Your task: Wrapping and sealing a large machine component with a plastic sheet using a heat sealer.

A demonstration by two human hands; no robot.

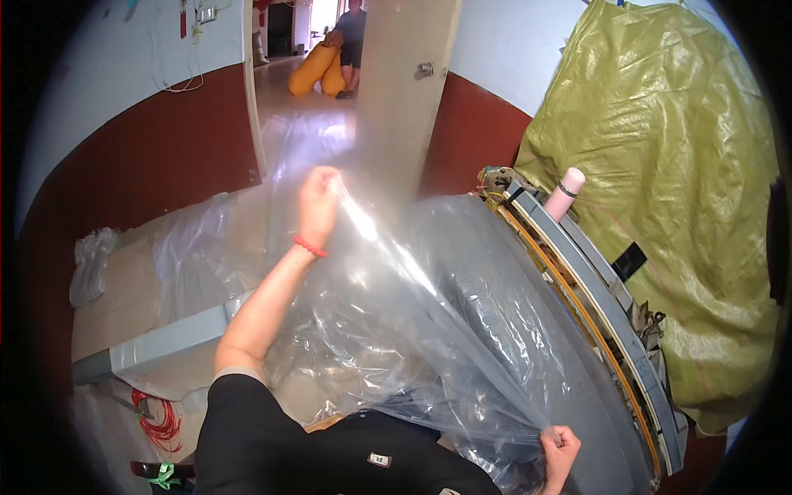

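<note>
1. A grey tabletop (598,425) lies to the person's right, partly under a clear plastic sheet (392,289); a long grey rail (606,309) with an orange strip (577,293) runs along its right edge.
2. The walls (157,132) are pale above and dark red below. Beyond a cream door (404,99), another person (352,37) stands beside bulging orange sacks (312,72).
3. A yellow-green cover (660,140), creased and slightly shiny, hangs behind the rail. A pink, rounded bottle (565,194) stands near the rail's far end, and a flat black rectangle (629,261) is near its middle.
4. To the left, a smooth grey beam (165,337) crosses in front of crumpled clear plastic (190,256); a loose coil of red cord (162,425) is below it.
5. The sheet is thin, glossy and wrinkled, stretched slantwise from the raised left hand to the low right one, across the tabletop's left side.
6. The left hand (317,202), with a red beaded bracelet (310,246) at its wrist, has its grip closed on the sheet's upper edge.
7. The right hand (561,452) has its grip closed too, pinching gathered film over the tabletop's near part.
</note>
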